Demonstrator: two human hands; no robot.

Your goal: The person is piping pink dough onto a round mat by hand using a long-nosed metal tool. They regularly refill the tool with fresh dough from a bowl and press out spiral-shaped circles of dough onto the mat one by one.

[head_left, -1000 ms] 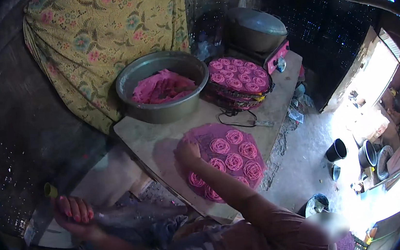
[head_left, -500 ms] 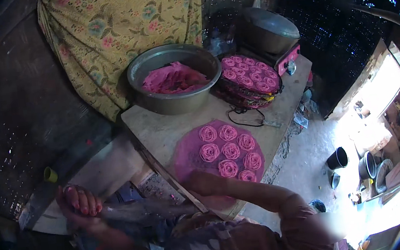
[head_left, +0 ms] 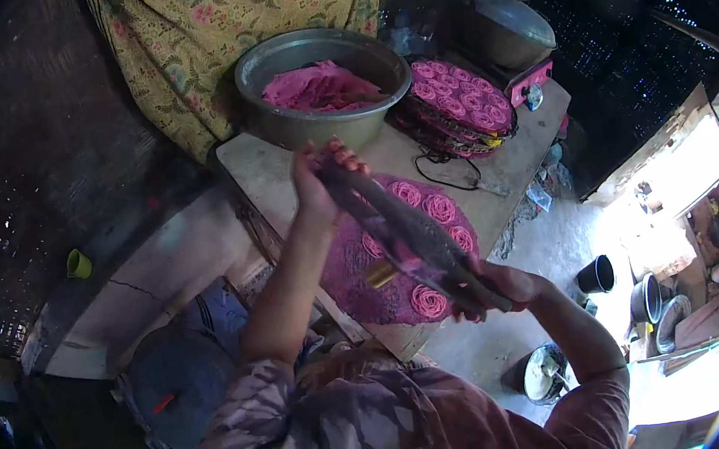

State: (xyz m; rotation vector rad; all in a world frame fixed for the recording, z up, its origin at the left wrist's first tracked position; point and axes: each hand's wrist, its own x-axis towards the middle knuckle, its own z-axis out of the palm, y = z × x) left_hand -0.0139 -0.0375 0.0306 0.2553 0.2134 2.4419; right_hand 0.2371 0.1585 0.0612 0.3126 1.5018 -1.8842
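Note:
Both my hands grip a long, dark wooden hand press [head_left: 404, 230], held at a slant above a round pink mat [head_left: 350, 288]. My left hand [head_left: 320, 179] is closed round its upper left end. At the lower right end, the fingers of my right hand [head_left: 506, 284] wrap the wood. A brass-coloured cylinder [head_left: 379, 273] sticks out from the press's middle, with a smear of pink beside it. Coiled pink dough-strand rosettes [head_left: 429, 301] lie on the mat, several of them partly hidden behind the press.
A big grey basin [head_left: 327, 127] of pink dough stands at the table's back. Beside it are stacked round trays [head_left: 462, 95] of rosettes and a lidded pot [head_left: 504, 30] on a stove. A black cord [head_left: 451, 181] lies nearby. Buckets [head_left: 594, 274] stand on the floor at right.
My left hand has come up from the lower left, off the table, to above the mat. The press is now raised over the rosettes in both hands. The view has shifted slightly.

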